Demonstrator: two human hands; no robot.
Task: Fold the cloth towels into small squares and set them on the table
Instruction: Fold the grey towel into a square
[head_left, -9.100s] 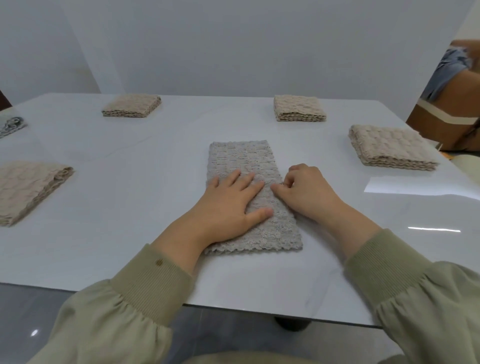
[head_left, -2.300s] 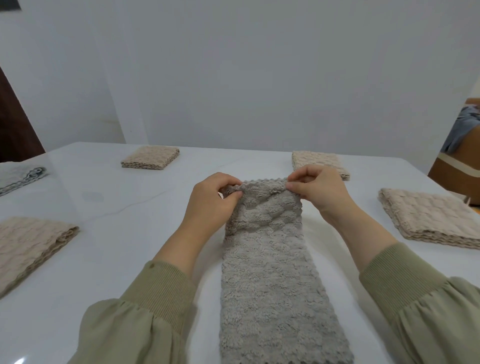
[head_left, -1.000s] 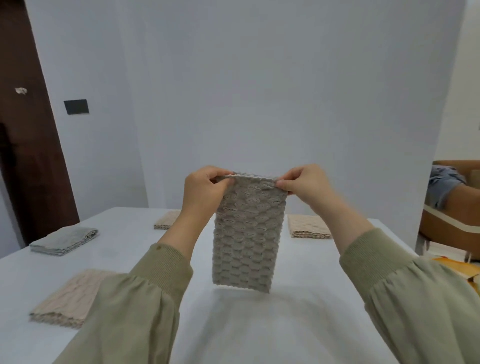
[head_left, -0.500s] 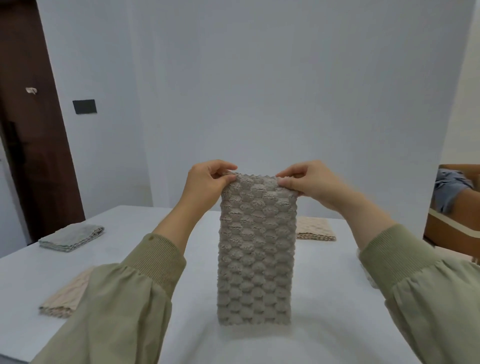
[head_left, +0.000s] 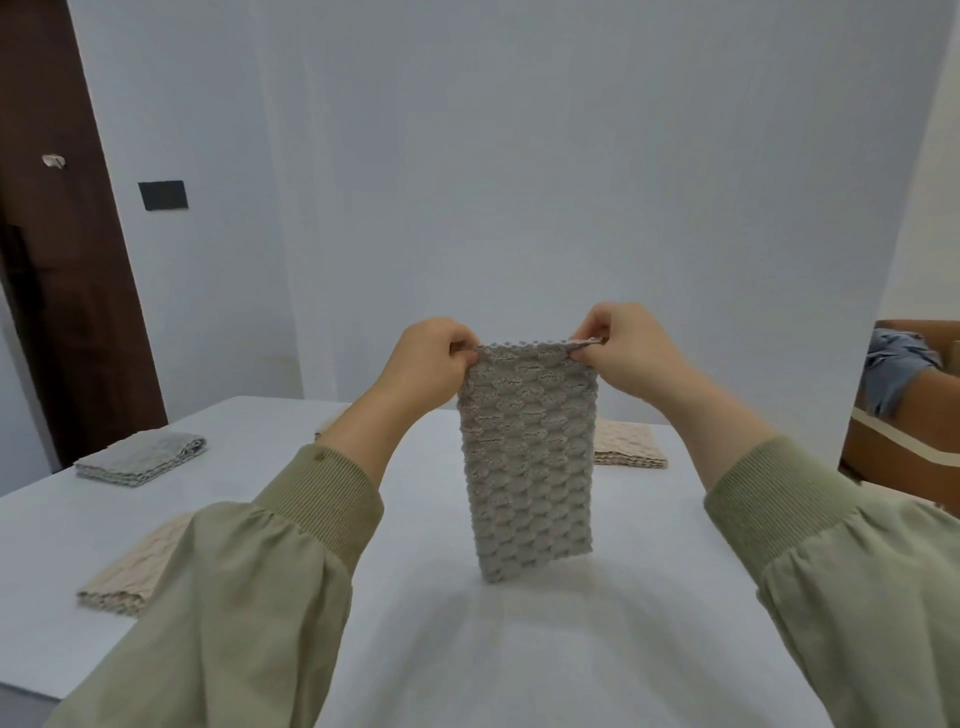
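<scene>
Both hands, left hand (head_left: 426, 364) and right hand (head_left: 631, 353), pinch the top corners of a grey knitted textured towel (head_left: 527, 457), hanging above the white table (head_left: 519, 649).

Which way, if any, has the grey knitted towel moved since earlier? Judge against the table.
Yes, upward: once flat on the white table, the grey knitted towel hangs from the left hand and right hand.

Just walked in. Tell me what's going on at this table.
A person is folding towels. The left hand and right hand each pinch a top corner of a grey towel, folded into a strip, which hangs over the table. Other folded towels lie around it.
</scene>
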